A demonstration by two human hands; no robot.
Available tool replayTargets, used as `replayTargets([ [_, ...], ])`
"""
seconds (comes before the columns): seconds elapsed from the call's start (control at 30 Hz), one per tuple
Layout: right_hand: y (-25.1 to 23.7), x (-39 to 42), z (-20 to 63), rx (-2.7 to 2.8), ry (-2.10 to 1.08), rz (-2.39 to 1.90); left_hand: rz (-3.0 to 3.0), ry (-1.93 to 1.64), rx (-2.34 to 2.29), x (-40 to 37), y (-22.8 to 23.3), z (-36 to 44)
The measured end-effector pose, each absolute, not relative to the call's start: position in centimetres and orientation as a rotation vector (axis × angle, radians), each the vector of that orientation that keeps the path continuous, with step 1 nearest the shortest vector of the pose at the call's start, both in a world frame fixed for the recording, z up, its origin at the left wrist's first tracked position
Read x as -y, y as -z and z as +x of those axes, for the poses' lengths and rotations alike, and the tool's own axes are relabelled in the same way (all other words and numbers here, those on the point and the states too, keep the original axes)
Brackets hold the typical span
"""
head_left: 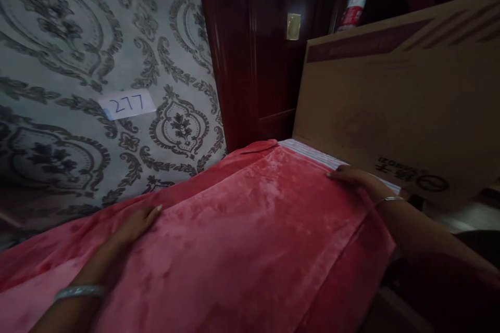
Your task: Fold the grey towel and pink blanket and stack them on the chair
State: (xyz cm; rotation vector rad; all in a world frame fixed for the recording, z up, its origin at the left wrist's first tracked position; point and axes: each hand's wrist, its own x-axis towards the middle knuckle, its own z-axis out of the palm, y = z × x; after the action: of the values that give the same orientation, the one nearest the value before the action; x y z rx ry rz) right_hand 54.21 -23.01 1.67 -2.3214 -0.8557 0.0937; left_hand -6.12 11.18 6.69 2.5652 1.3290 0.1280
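A red plush blanket [250,229] spreads across the lower part of the head view, with a fold along its right side. My left hand [136,226], with a pale bangle on the wrist, lies on the blanket's left part; its visible fingers are stretched out. At the far right edge, my right hand [353,177] is closed on the blanket, its thumb on top and its other fingers mostly hidden. A thin metal bangle circles that wrist. Striped light cloth [312,153] shows beneath the blanket's far edge, close to my right hand.
A large cardboard box [359,93] stands just beyond the striped cloth. Behind it is a plastic bottle [356,2] with a red and white label. Patterned wallpaper [179,125] bearing a paper marked 277 [127,104] rises at left, beside a dark red wooden panel [269,73].
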Motion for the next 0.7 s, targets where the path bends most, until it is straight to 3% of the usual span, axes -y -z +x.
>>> replayTargets([
  [0.47, -2.8, 4.6, 54.0, 0.860, -0.152, -2.353, 2.580, -0.181, -1.463, -9.7, -4.3, -1.0],
  [0.7, -2.3, 2.5, 52.6, 0.993, 0.008, -2.507, 2.643, -0.168, -1.640, -8.9, -3.8, -0.6],
])
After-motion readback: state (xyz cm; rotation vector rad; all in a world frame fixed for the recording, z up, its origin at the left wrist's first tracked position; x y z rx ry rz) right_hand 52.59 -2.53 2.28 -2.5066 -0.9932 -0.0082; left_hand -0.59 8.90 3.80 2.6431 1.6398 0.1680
